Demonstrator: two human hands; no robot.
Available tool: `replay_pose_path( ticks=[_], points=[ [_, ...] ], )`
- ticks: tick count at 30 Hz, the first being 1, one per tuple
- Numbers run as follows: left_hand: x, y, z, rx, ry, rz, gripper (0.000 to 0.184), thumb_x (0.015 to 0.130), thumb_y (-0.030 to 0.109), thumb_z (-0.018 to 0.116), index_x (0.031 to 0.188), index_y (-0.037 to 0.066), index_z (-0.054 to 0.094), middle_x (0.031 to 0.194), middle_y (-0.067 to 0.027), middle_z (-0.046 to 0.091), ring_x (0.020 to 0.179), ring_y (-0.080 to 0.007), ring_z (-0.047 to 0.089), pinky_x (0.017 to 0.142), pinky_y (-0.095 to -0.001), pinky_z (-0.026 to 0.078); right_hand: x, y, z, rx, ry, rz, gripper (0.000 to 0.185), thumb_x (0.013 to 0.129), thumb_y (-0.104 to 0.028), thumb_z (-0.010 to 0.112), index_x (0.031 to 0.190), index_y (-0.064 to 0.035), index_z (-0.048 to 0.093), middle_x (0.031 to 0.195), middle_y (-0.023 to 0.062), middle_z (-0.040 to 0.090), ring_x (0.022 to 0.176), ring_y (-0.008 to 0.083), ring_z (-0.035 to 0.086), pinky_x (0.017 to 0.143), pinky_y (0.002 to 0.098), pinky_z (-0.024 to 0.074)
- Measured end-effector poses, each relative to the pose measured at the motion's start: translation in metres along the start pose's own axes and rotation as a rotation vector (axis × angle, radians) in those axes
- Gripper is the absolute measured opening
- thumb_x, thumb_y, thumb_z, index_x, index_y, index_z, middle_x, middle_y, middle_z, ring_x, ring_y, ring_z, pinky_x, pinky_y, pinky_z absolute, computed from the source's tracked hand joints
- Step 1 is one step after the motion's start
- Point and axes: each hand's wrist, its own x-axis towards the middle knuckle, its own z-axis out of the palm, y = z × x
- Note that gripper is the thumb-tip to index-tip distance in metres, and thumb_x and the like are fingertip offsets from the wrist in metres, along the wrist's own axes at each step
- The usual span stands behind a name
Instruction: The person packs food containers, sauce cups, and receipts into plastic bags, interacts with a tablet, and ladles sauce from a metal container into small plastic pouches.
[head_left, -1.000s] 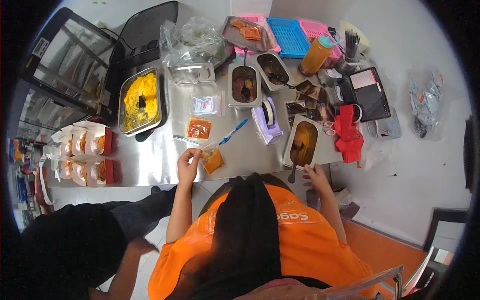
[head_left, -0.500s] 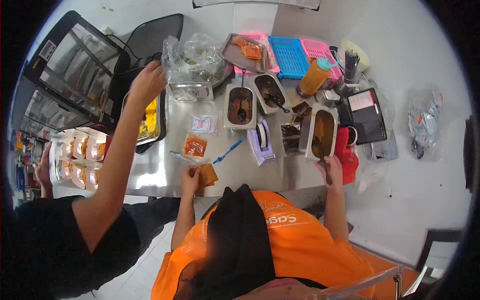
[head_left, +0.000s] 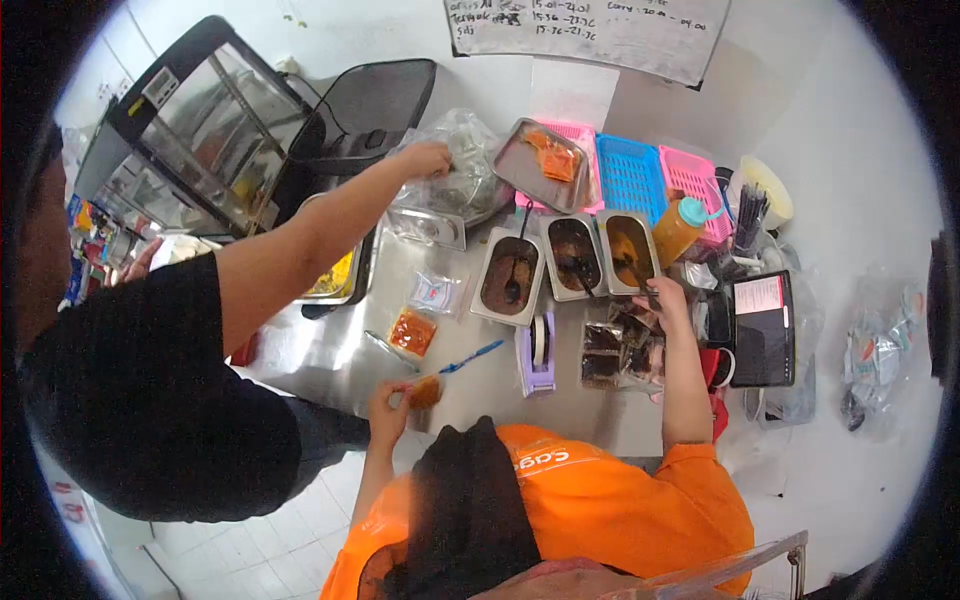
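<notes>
My left hand (head_left: 388, 412) pinches a small clear packet of orange-brown sauce (head_left: 427, 393) near the table's front edge. My right hand (head_left: 670, 303) is closed around the handle of a dark spoon (head_left: 634, 268), at the near corner of a steel container of brownish-orange sauce (head_left: 618, 229). Two more steel containers stand left of it: one with dark sauce (head_left: 573, 243), one with reddish-brown sauce (head_left: 497, 291), each with a black spoon. A filled orange packet (head_left: 412, 332), a blue pen (head_left: 471, 357) and a white packet (head_left: 435, 292) lie near my left hand.
A co-worker's arm (head_left: 310, 235) reaches across from the left into a clear plastic bag (head_left: 465, 150). Dark sauce packets (head_left: 602, 355), a purple tape dispenser (head_left: 537, 360), a squeeze bottle (head_left: 678, 232), a tablet (head_left: 762, 330) and a tray of orange packets (head_left: 520, 165) occupy the table.
The sauce container by my right hand has moved back and left, beside the other two, uncovering dark packets. The co-worker's hand has moved right to the plastic bag. My view has shifted.
</notes>
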Motion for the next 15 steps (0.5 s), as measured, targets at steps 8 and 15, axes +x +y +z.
replay_pose_path(
  ticks=[8, 15],
  points=[
    [-0.003, -0.058, 0.028, -0.115, 0.044, -0.304, 0.017, 0.083, 0.010, 0.062, 0.097, 0.000, 0.058, 0.091, -0.0089, 0.062, 0.085, -0.0188, 0.057, 0.080, -0.0311, 0.045, 0.006, 0.041, -0.013, -0.075, 0.059, 0.062, 0.023, 0.088, -0.020, 0.055, 0.105, -0.0039, 0.055, 0.089, 0.0076, 0.060, 0.075, 0.0197, 0.062, 0.061, 0.0331, 0.0533],
    [0.039, -0.072, 0.065, -0.044, -0.031, -0.275, 0.018, 0.086, 0.012, 0.061, 0.099, 0.001, 0.058, 0.099, -0.0116, 0.061, 0.091, -0.0201, 0.056, 0.084, -0.0292, 0.043, -0.058, -0.018, -0.079, -1.024, 0.659, -0.623, 0.023, 0.079, -0.010, 0.056, 0.101, -0.0023, 0.052, 0.104, 0.0190, 0.056, 0.082, 0.0349, 0.059, 0.072, 0.0426, 0.0485]
  ],
)
